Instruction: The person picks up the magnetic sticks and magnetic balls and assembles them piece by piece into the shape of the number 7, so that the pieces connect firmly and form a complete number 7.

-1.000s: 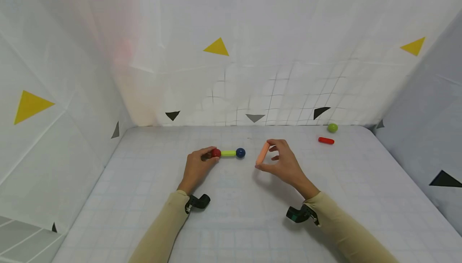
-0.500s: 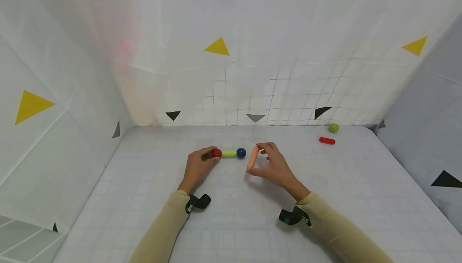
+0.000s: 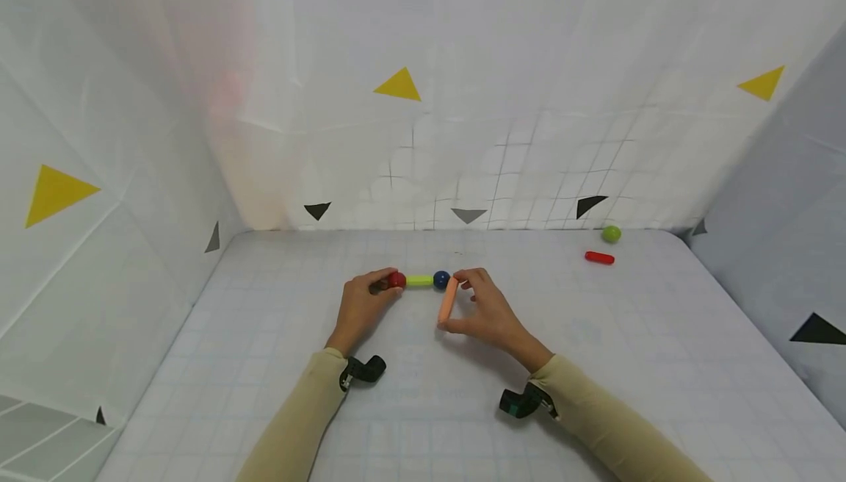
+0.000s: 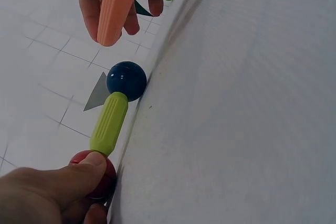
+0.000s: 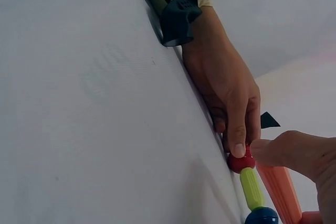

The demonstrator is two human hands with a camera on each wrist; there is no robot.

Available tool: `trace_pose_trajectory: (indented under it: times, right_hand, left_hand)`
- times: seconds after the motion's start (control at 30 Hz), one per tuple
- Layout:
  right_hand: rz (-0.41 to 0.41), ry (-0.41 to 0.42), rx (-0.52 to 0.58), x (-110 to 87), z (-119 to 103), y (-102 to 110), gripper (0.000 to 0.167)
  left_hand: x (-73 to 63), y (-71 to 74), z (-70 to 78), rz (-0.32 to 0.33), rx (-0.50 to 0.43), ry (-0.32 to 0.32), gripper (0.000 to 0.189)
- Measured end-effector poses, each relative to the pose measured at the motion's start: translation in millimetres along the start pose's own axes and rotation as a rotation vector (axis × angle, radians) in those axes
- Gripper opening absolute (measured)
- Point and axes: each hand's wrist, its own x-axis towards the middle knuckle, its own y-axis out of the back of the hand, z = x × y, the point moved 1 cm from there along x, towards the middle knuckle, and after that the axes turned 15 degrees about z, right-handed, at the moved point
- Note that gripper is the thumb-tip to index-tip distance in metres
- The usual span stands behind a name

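Note:
My left hand [image 3: 360, 308] pinches a red ball [image 3: 396, 280] on the white table. One end of a ribbed lime-green rod [image 4: 109, 124] touches that ball, and a dark blue ball [image 4: 126, 81] sits at the other end, so the three form a straight row. Between thumb and fingers, my right hand [image 3: 492, 313] holds a ribbed orange rod [image 3: 448, 300] by its two ends, just right of the blue ball. In the left wrist view, a gap separates the orange rod from the blue ball. The left thumb covers part of the red ball there.
Toward the back right of the table [image 3: 423, 408] lie a short red rod [image 3: 599, 257] and, behind it, a green ball [image 3: 611, 234]. White sheet walls [image 3: 529, 41] with yellow and dark triangles rise at the back and both sides.
My right hand has moved left and slightly nearer me with the orange rod, bringing it close to the blue ball. The left hand and the row of pieces have stayed in place.

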Motion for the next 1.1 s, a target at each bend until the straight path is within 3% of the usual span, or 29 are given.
trace_pose_trajectory:
  times: [0.5, 1.1]
  right_hand:
    - [-0.033, 0.043, -0.001, -3.8, 3, -22, 0.083]
    - [-0.017, 0.066, -0.028, -3.9, 6, -28, 0.083]
  left_hand:
    - [0.4, -1.5, -2.2, 0.008, -0.007, -0.021, 0.041]
    - [0.1, -0.6, -1.2, 0.002, -0.006, -0.016, 0.040]
